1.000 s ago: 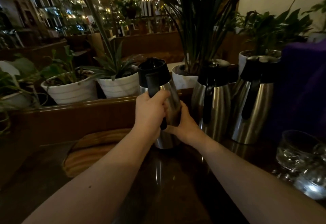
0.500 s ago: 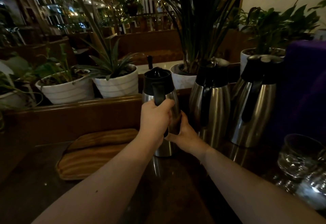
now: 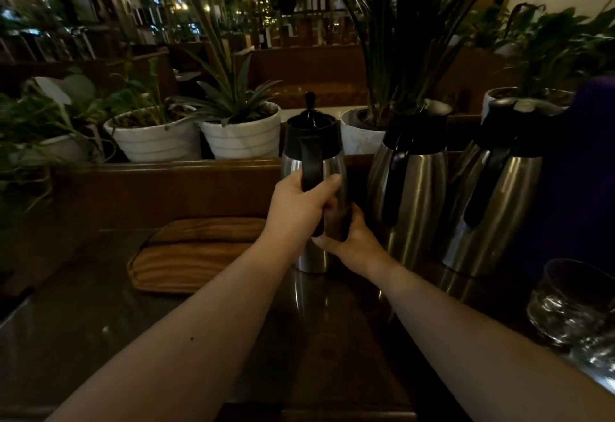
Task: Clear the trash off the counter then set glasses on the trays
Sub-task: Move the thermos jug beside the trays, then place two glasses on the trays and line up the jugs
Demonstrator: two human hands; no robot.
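A slim steel carafe point(image 3: 311, 257) with a black lid and handle stands upright on the dark counter point(image 3: 100, 338), just right of a wooden tray point(image 3: 189, 263). My left hand point(image 3: 296, 212) is closed around its black handle. My right hand point(image 3: 352, 242) cups the lower right side of its body. Clear glasses point(image 3: 572, 305) sit at the counter's right edge, away from both hands. No trash shows in this dim view.
Two larger steel carafes point(image 3: 412, 185) point(image 3: 499, 195) stand right of the held one. A wooden ledge point(image 3: 166, 168) behind carries white plant pots point(image 3: 243, 138). A purple object point(image 3: 585, 162) fills the right side.
The carafe has gone from tilted and raised to upright with its base on the counter beside the tray. Both hands kept their hold throughout.
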